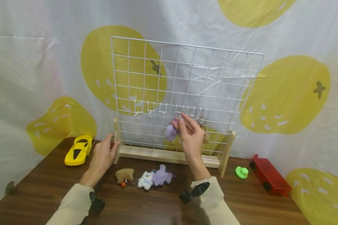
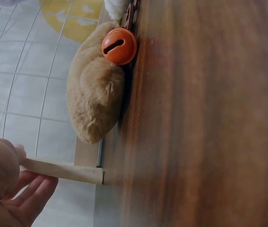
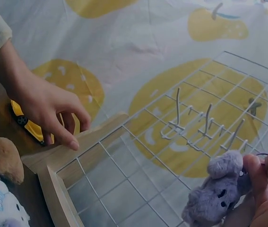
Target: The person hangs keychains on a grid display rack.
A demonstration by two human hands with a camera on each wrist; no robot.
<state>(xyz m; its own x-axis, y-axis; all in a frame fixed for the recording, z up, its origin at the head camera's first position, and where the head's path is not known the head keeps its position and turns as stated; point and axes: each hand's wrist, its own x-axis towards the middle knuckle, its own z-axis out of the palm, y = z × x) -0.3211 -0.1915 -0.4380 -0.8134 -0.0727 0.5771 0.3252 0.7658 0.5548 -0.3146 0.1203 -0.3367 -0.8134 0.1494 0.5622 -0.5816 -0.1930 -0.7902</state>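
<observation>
Head view: the right hand [image 1: 192, 136] pinches the purple plush [image 1: 170, 132] on the near side of the wire grid [image 1: 195, 46], where crowded hooks [image 1: 163, 112] might snag it. Left wrist: the left hand [image 2: 0, 182] grips the left post [image 2: 63, 171]; slackening could let the grid rock. Right wrist: the plush sits against fingertips [image 3: 254, 172] and might slip.

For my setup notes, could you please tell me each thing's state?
Raised purple plush: held by right hand
Left post: gripped by left hand
Grid rack: upright
Three left hooks: bare
Key ring: hanging
Brown plush: on table
White plush: beside lower purple plush
Yellow car: upright
Red vehicle: on table
Green duck: upright
</observation>
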